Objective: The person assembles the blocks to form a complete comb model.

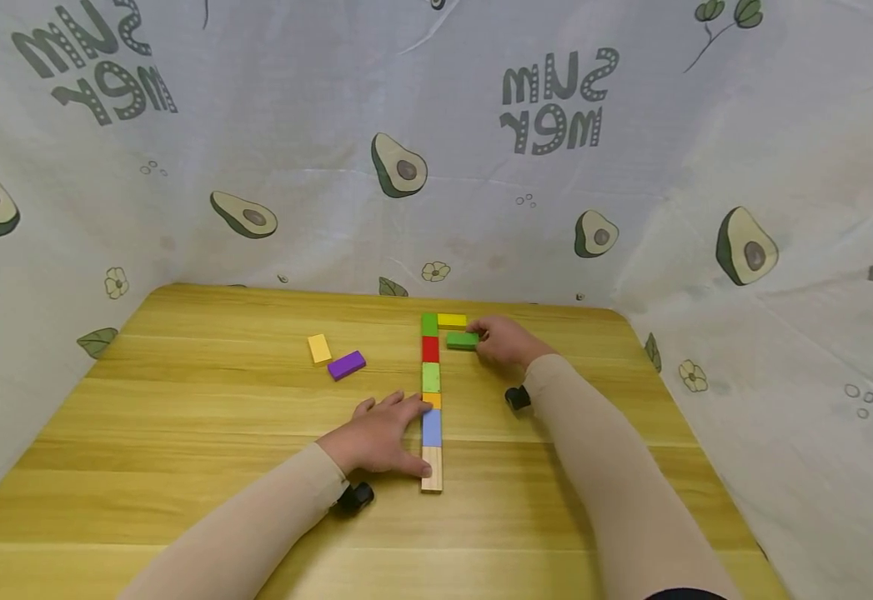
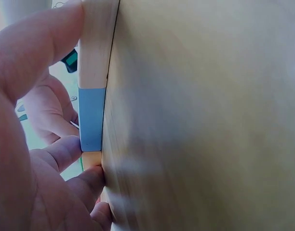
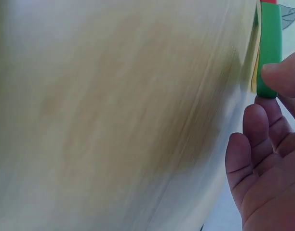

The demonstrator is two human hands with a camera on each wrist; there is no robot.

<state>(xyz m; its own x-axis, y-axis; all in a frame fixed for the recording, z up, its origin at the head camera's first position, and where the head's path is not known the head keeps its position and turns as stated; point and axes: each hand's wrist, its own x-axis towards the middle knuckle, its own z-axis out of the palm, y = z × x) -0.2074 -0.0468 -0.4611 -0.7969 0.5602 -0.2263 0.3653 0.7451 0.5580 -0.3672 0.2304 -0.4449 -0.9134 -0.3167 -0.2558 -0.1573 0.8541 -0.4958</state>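
A straight column of coloured wooden blocks runs away from the person: plain wood [image 1: 432, 479], blue [image 1: 432, 427], orange [image 1: 436, 401], light green [image 1: 431, 377], red [image 1: 430, 349] and green [image 1: 429, 324]. My left hand [image 1: 378, 437] lies along its left side with spread fingers, thumb at the plain block and fingertips by the orange and blue ones. My right hand [image 1: 509, 342] pinches the right end of another green block [image 1: 462, 341], right of the column. Just beyond it, a yellow block [image 1: 452, 321] adjoins the column's far end. The right wrist view shows the thumb on the green block [image 3: 269, 48].
To the left of the column, a pale yellow block [image 1: 319, 349] and a purple block [image 1: 347, 365] lie loose on the wooden table [image 1: 203, 400]. A cloth [image 1: 316, 108] printed with avocados hangs behind the table and along its sides.
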